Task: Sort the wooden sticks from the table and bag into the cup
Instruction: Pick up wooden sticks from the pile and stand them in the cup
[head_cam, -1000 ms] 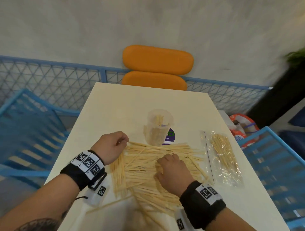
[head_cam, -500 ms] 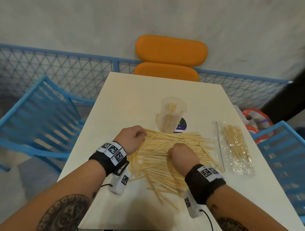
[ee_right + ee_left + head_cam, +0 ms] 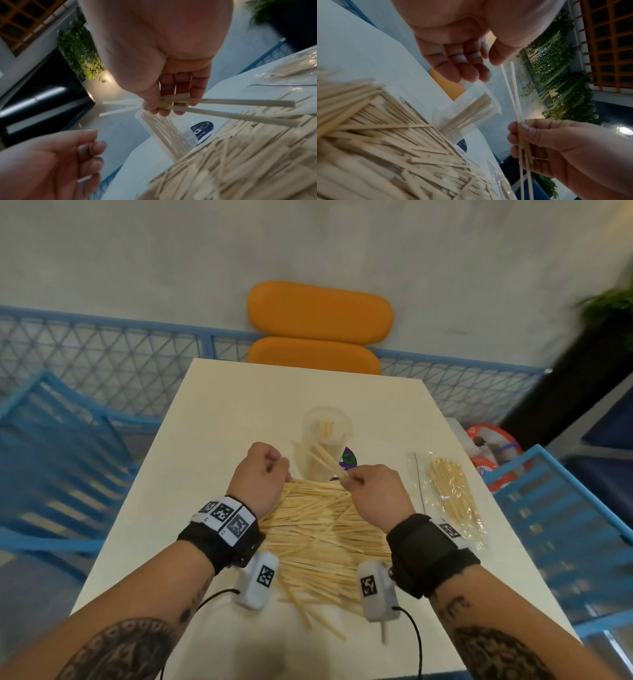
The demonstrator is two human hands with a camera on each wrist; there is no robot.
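Perhaps three sticks (image 3: 231, 102) in right hand (image 3: 373, 491)

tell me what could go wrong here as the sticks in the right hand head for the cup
1. The right hand pinches a few sticks splayed at different angles; one could miss the rim or slip out.
2. The clear cup looks light, and sticks already lean inside it; a knock from either hand could tip it.
3. The left hand hovers over the loose pile; a careless sweep could push sticks off the table.
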